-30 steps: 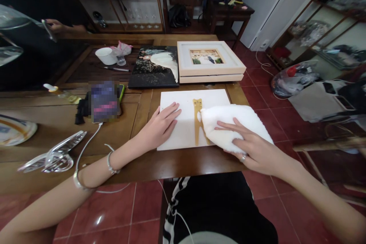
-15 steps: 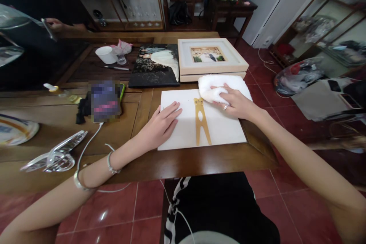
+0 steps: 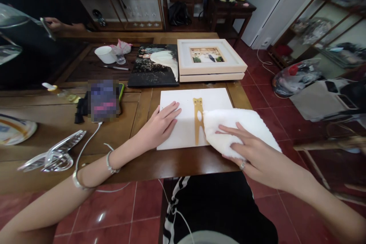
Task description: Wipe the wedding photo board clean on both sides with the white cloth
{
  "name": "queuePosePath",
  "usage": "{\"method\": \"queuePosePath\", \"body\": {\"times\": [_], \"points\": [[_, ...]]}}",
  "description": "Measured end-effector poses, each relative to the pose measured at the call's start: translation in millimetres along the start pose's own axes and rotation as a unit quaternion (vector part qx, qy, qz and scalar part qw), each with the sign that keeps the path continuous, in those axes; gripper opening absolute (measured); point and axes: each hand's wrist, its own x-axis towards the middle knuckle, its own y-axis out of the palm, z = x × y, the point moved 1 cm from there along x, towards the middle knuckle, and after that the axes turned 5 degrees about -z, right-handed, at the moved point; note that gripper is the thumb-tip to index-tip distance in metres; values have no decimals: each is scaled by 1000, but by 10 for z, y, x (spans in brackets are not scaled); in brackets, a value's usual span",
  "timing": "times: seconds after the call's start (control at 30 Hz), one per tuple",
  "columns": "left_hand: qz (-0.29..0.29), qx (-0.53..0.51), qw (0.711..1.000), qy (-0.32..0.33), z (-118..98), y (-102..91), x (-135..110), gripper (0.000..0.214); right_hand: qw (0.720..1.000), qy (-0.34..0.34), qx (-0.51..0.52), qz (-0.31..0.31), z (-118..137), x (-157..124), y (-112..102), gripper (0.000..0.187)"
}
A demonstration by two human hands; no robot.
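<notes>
A white board [image 3: 178, 137] lies flat on the wooden table, with a long gold two-legged shape [image 3: 197, 118] topped by a small animal-like head in its middle. My left hand [image 3: 161, 127] rests flat on the board's left part, fingers stretched out, holding nothing. With my right hand [image 3: 250, 152] I grip a fluffy white cloth [image 3: 246, 120], a fold of it bunched between thumb and fingers. The cloth covers the board's lower right part and overlaps the gold shape's right leg. Part of it hangs past the table's right side.
Behind the board lie a dark photo panel [image 3: 156, 65] and stacked framed pictures [image 3: 213, 70]. To the left are a phone [image 3: 121, 93] with a cable, a dropper bottle [image 3: 61, 93], clear plastic wings [image 3: 57, 156] and a white cup [image 3: 105, 55]. Another person's hand [image 3: 55, 24] shows at upper left.
My right hand has drawn the cloth from the board's upper right corner down to its lower right, towards me. My left hand has stayed in place.
</notes>
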Motion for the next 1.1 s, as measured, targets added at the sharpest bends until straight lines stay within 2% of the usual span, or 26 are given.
{"method": "queuePosePath", "body": {"times": [0.07, 0.13, 0.27, 0.43, 0.57, 0.73, 0.9, 1.1], "points": [[0, -2, 1000, -1, 2, 4, 3, 43, 999, 18, 16, 40, 42, -30, -81, 21], [0, -1, 1000, -1, 3, 6, 4, 43, 997, 42, 21, 54, 14, 8, -139, 22], [1, -1, 1000, 3, -2, 1, 4, 43, 998, 63, -4, 16, -147, 252, -125, 17], [0, 1, 1000, 0, -2, 1, 5, 43, 999, 28, -14, -36, -353, 670, 27, 19], [5, 4, 1000, -2, 2, 5, 7, 43, 995, -35, -40, -87, -508, 951, 139, 24], [5, 7, 1000, 0, 2, 0, 4, 44, 989, -80, -77, -97, -602, 1172, 232, 24], [10, 6, 1000, -1, -5, -9, 7, 45, 985, -120, -106, -64, -409, 1110, 299, 24], [9, 2, 1000, 7, 4, -14, 13, 44, 986, -143, -88, -15, 20, 689, 366, 17]]}}
